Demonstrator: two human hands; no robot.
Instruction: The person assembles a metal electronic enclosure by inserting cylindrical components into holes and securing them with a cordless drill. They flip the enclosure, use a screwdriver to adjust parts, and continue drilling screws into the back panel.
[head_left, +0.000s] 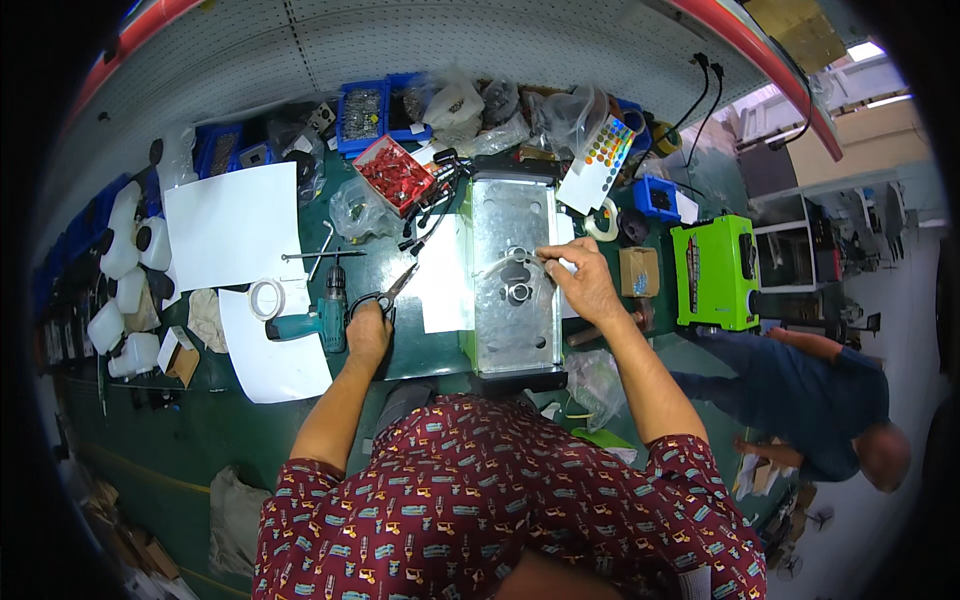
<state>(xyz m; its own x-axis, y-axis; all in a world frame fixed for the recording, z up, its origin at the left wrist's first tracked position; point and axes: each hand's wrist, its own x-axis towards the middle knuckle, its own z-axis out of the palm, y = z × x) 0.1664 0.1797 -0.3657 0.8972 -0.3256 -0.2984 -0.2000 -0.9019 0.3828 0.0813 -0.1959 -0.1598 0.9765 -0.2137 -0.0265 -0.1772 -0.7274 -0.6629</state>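
A pair of scissors (401, 283) with black handles is in my left hand (369, 331), its blades pointing away from me to the right. In front of me stands a metal-topped box unit (514, 345) with black ends and green sides. Two round metal fittings (518, 293) and dark openings sit around the middle of its panel. My right hand (589, 277) is over the panel's right edge, pinching a thin clear loop, apparently a tube or strip (491, 264), that curves across the panel. A cordless drill (330, 311) lies just left of my left hand.
A red box of small red parts (394, 176) and black cables (431, 225) lie beyond. White sheets (232, 225) and a tape roll (266, 298) are leftward. A green unit (716, 274), a small cardboard box (639, 272) and another person (817, 405) are rightward.
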